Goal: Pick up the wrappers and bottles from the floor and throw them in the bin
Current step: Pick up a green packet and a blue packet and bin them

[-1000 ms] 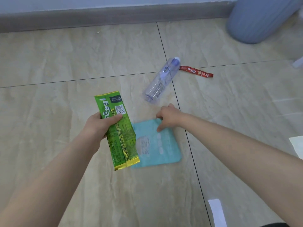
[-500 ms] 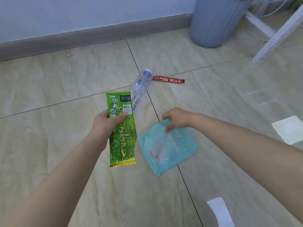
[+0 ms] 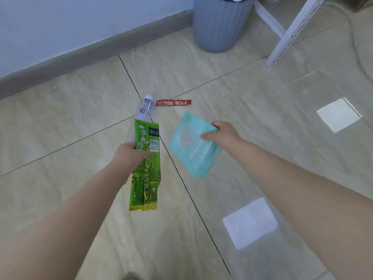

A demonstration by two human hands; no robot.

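My left hand [image 3: 129, 156] grips a green snack wrapper [image 3: 146, 174] that hangs down from it above the floor. My right hand [image 3: 223, 134] holds a light blue wrapper [image 3: 191, 148] by its right edge, lifted off the tiles. A clear plastic bottle [image 3: 144, 110] with a white cap lies on the floor just beyond the green wrapper, which partly hides it. A red coffee sachet [image 3: 173, 102] lies beside the bottle's cap. The grey ribbed bin [image 3: 220, 23] stands at the back near the wall.
A white slotted metal frame leg [image 3: 290, 35] stands right of the bin, with a cable [image 3: 361, 63] curving on the floor behind it. Two bright light patches [image 3: 338, 115] fall on the tiles at right. A grey skirting board [image 3: 80, 55] runs along the wall.
My right hand has lifted the light blue wrapper off the floor and moved it right. The view has swung up toward the bin. My left hand still holds the green wrapper.
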